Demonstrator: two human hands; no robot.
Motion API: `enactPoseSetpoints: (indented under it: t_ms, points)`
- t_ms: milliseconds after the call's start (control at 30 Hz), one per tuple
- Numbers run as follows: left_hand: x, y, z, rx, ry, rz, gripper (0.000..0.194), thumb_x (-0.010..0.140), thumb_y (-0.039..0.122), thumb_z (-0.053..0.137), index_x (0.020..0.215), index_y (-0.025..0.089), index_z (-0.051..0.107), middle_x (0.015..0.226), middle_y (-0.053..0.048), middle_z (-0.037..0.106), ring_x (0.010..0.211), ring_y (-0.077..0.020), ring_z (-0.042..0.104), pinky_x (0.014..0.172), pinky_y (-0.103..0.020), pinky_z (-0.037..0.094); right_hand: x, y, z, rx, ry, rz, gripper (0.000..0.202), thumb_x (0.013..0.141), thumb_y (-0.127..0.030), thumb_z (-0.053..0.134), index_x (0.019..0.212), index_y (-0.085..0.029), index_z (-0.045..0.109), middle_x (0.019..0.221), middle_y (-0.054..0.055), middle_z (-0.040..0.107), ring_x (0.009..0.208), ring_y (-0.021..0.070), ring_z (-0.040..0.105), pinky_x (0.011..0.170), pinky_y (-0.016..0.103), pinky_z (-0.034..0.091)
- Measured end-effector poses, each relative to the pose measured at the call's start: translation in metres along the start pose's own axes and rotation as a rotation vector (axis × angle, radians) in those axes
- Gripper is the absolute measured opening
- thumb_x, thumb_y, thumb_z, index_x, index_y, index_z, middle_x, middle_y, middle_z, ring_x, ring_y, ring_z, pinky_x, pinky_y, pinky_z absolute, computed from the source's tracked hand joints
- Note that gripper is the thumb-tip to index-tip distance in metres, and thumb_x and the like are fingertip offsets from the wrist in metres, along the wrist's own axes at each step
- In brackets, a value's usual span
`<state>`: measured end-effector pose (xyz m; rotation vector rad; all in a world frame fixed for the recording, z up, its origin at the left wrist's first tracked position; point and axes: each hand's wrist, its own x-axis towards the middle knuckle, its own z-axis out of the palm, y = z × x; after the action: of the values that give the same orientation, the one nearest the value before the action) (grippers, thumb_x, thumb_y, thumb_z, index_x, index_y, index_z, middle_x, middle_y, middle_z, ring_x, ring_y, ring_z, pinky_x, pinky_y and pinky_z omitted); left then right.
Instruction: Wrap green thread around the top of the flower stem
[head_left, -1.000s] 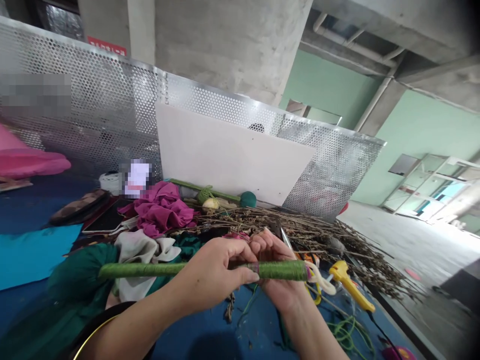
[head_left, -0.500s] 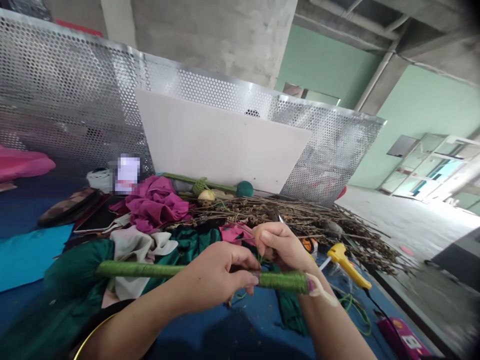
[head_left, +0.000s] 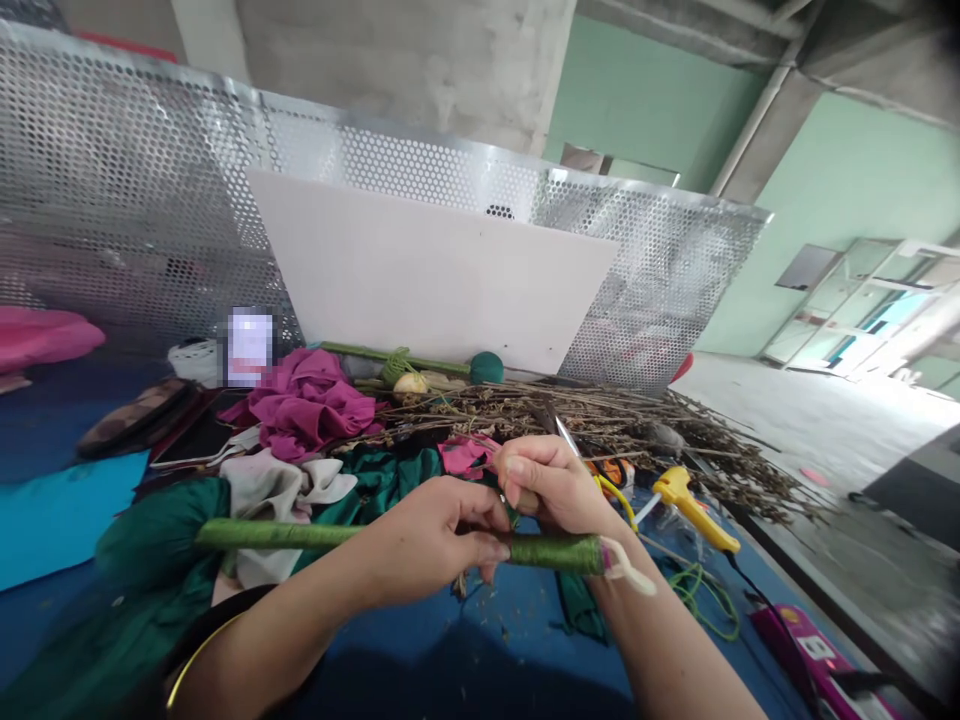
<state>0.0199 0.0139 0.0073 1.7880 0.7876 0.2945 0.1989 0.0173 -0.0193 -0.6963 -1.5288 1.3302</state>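
Observation:
A long green thread-wrapped stick [head_left: 555,553] lies level across the front, with a dark green fabric bundle [head_left: 161,530] at its left end and a pale loop [head_left: 634,570] at its right end. My left hand [head_left: 442,540] is closed round the stick near its middle. Just above the stick, my right hand [head_left: 544,480] is pinched close to my left fingertips. A bit of green thread shows between the hands, mostly hidden by the fingers.
Dry twigs [head_left: 615,420] stretch across the back right. Scissors [head_left: 615,495] and a yellow glue gun [head_left: 694,510] lie to the right, near a purple box [head_left: 814,655]. Magenta cloth [head_left: 311,400] is at the back left. A white board [head_left: 442,270] leans behind.
My right hand has shifted slightly left, and the stick's right end has also moved a little left. More of the scissors now shows. The view has tilted slightly.

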Motion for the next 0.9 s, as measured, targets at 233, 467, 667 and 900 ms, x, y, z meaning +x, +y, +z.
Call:
enactPoseSetpoints:
  t_ms: [233, 467, 667, 900]
  points:
    - [0.002, -0.004, 0.002, 0.073, 0.094, 0.096, 0.006, 0.077, 0.02, 0.052, 0.074, 0.018, 0.057, 0.064, 0.003, 0.056, 0.06, -0.0143, 0.054, 0.057, -0.023, 0.039, -0.027, -0.059, 0.0, -0.838, -0.09, -0.206, 0.031, 0.094, -0.027, 0.052, 0.066, -0.017, 0.059, 0.061, -0.002, 0.049, 0.057, 0.0097, 0.045, 0.055, 0.023, 0.034]
    - [-0.005, 0.005, -0.003, 0.284, 0.44, 0.218, 0.011, 0.082, 0.021, 0.053, 0.083, 0.021, 0.063, 0.077, 0.002, 0.063, 0.074, -0.0155, 0.055, 0.067, -0.023, 0.038, -0.047, -0.071, 0.026, -1.471, 0.08, -0.426, 0.033, 0.098, -0.026, 0.043, 0.068, -0.018, 0.056, 0.062, 0.001, 0.054, 0.052, 0.0114, 0.053, 0.049, 0.024, 0.033]
    - [-0.014, 0.009, -0.009, 0.307, 0.572, 0.238, 0.013, 0.086, 0.024, 0.053, 0.088, 0.023, 0.066, 0.081, 0.002, 0.068, 0.075, -0.0162, 0.059, 0.066, -0.023, 0.039, -0.042, -0.063, 0.044, -1.629, 0.12, -0.578, 0.034, 0.099, -0.022, 0.032, 0.074, -0.02, 0.055, 0.056, 0.0, 0.057, 0.043, 0.0138, 0.056, 0.039, 0.028, 0.03]
    - [-0.022, 0.014, -0.017, 0.295, 0.591, 0.236, 0.014, 0.085, 0.025, 0.055, 0.09, 0.022, 0.067, 0.083, 0.001, 0.07, 0.075, -0.0173, 0.061, 0.065, -0.024, 0.04, -0.043, -0.045, 0.043, -1.669, -0.076, -0.555, 0.021, 0.09, -0.011, 0.039, 0.073, -0.023, 0.045, 0.058, -0.002, 0.055, 0.041, 0.0128, 0.051, 0.039, 0.028, 0.03]
